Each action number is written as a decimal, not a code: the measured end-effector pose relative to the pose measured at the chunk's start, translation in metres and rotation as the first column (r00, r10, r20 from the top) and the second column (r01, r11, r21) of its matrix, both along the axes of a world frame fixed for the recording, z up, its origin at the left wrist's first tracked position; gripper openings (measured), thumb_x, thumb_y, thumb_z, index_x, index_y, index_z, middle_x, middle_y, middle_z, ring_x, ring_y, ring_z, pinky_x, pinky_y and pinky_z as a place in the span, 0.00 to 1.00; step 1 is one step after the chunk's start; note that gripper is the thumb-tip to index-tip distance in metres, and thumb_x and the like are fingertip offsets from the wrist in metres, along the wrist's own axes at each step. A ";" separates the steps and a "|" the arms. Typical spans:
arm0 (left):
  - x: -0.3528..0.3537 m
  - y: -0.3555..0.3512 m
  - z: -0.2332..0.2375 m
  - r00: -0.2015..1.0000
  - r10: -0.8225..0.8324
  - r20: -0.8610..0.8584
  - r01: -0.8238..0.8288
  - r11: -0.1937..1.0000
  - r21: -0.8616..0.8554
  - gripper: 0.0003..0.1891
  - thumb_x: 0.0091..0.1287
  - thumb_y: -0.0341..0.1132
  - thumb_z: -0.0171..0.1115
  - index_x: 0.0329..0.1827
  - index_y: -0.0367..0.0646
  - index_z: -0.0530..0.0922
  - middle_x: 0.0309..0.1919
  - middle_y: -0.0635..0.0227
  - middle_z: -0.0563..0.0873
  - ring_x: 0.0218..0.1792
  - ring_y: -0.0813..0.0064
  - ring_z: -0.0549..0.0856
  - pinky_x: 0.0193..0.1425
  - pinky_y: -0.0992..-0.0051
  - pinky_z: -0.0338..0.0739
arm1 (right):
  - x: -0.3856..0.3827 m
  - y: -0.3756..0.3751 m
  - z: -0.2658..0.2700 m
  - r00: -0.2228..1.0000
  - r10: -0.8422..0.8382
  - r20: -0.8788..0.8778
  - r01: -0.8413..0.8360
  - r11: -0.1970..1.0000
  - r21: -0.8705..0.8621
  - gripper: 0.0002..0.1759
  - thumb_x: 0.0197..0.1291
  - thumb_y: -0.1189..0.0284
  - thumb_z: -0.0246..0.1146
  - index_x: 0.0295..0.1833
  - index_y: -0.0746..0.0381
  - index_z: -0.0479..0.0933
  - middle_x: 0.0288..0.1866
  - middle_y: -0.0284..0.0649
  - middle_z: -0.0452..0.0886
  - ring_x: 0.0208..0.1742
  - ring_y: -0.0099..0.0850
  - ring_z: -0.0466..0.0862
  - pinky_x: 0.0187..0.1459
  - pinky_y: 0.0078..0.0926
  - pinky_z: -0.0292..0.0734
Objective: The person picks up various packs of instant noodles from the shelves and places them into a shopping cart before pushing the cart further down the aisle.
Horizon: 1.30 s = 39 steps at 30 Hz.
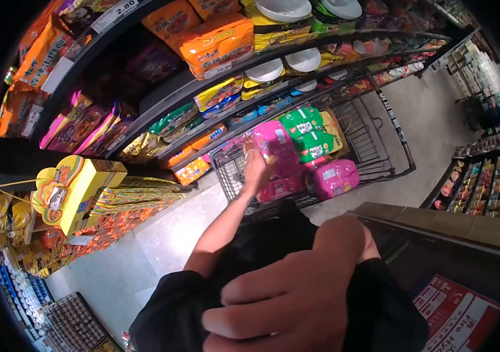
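In the wire shopping cart [399, 138] lie several plastic-wrapped multipacks, apparently instant noodles. My left hand [256, 169] reaches into the cart, its fingers closed at the left edge of a large pink multipack [276, 141]; the fingertips are partly hidden. Green multipacks [307, 132] lie to the right of it, and another pink multipack [335, 179] sits at the near right. Close to the camera, my right hand [294, 293] hangs in front of my chest with loosely bent fingers apart, holding nothing that I can see.
Shelves [173, 94] with bagged noodles, orange multipacks [217, 47] and white bowls [282, 9] run along the far side. A yellow display stand [88, 193] is at left. A dark counter [414, 240] with a red-and-white sign [455, 314] stands at right. Floor [162, 234] shows left of the cart.
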State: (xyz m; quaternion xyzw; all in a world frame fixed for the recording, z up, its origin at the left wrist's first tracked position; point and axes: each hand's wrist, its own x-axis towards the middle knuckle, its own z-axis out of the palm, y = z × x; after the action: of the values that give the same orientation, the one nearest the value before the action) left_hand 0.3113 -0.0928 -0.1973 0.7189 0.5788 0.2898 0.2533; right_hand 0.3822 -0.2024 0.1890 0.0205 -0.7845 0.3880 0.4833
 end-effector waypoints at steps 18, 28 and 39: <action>0.003 0.016 -0.066 0.977 0.161 0.137 -0.132 0.971 -0.198 0.14 0.65 0.43 0.54 0.39 0.43 0.81 0.32 0.49 0.84 0.36 0.46 0.84 0.41 0.54 0.76 | 0.135 -0.010 -0.400 0.786 -0.058 0.615 0.616 -0.003 -0.788 0.31 0.61 0.51 0.63 0.62 0.59 0.68 0.51 0.40 0.78 0.51 0.33 0.79 0.48 0.35 0.77; -0.014 -0.049 0.042 0.990 -0.045 -0.137 0.035 0.997 -0.072 0.11 0.64 0.40 0.53 0.35 0.42 0.79 0.27 0.47 0.83 0.31 0.45 0.83 0.36 0.52 0.77 | 0.094 0.008 -0.383 0.955 -0.133 -0.265 -0.296 -0.469 -0.832 0.47 0.56 0.32 0.53 0.71 0.54 0.60 0.64 0.46 0.70 0.66 0.48 0.70 0.65 0.53 0.65; -0.105 -0.022 0.204 0.916 0.401 0.018 -0.384 0.863 0.328 0.15 0.67 0.41 0.58 0.26 0.41 0.73 0.17 0.54 0.78 0.21 0.50 0.80 0.25 0.56 0.69 | -0.012 0.140 -0.230 0.966 -0.197 0.169 0.190 0.090 -0.978 0.24 0.70 0.55 0.53 0.61 0.62 0.71 0.48 0.44 0.82 0.35 0.29 0.86 0.27 0.25 0.83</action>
State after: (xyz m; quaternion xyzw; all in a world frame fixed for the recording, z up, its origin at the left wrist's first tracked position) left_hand 0.2061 -0.1149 0.0063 0.6249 0.6635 0.4080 0.0525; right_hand 0.3699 -0.0620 -0.0413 -0.4063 -0.3238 0.7422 0.4233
